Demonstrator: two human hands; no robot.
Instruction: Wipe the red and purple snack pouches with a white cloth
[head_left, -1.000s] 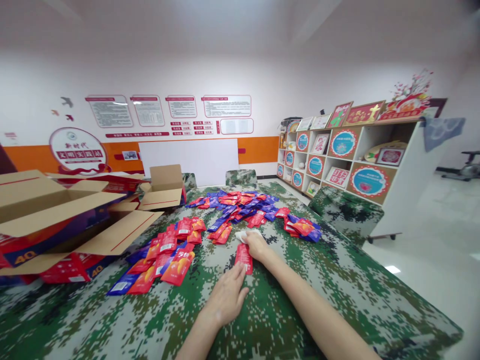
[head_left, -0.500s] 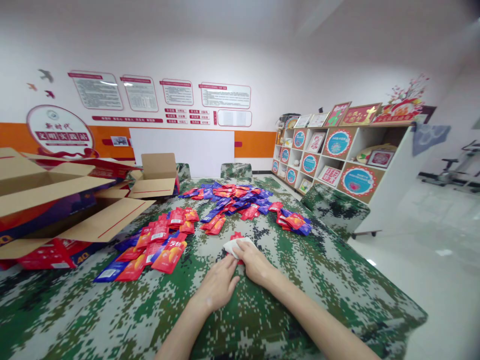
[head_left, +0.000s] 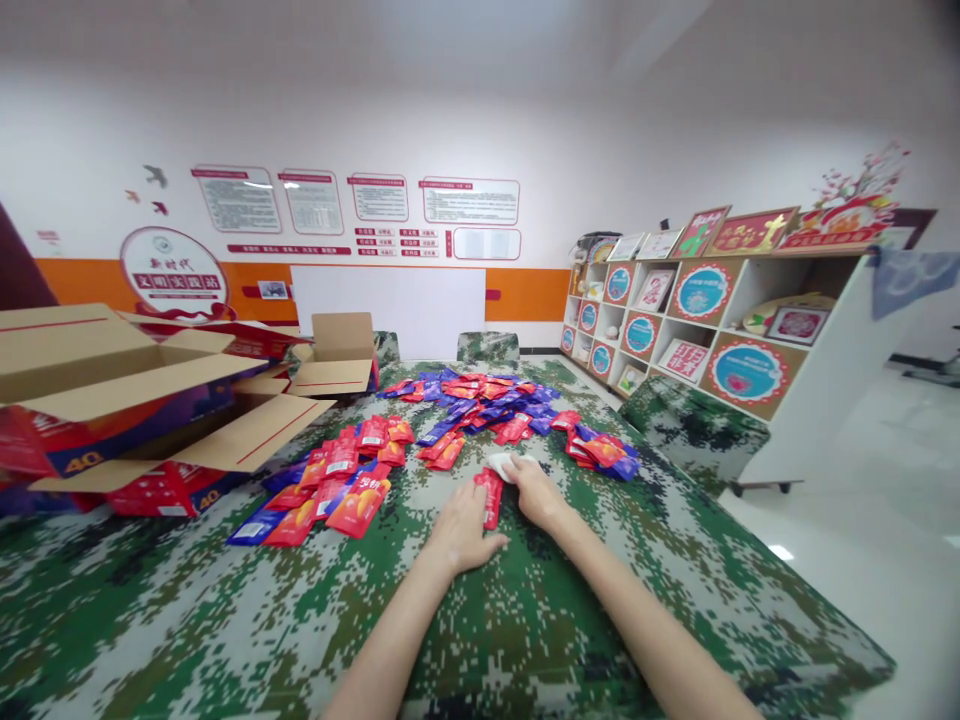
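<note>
A red packet lies on the camouflage-patterned tablecloth in front of me. My left hand rests at its left edge, fingers stretched out flat and touching it, thumb spread to the side. Closed around a crumpled white cloth, my right hand is at the packet's upper right. Whether the cloth is fabric or paper I cannot tell. To the left is a group of red and blue packets, some overlapping. A larger heap of the same packets lies beyond my hands, with a smaller pile to its right.
Open cardboard boxes crowd the table's left side, flaps sticking out toward the packets. Another open box stands behind them. Camouflage-covered chairs stand at the right and far sides. A white shelf unit is off to the right.
My right hand has moved right with the white cloth, away from my left fingers, so more of the red packet shows. The whole view has swung slightly left.
</note>
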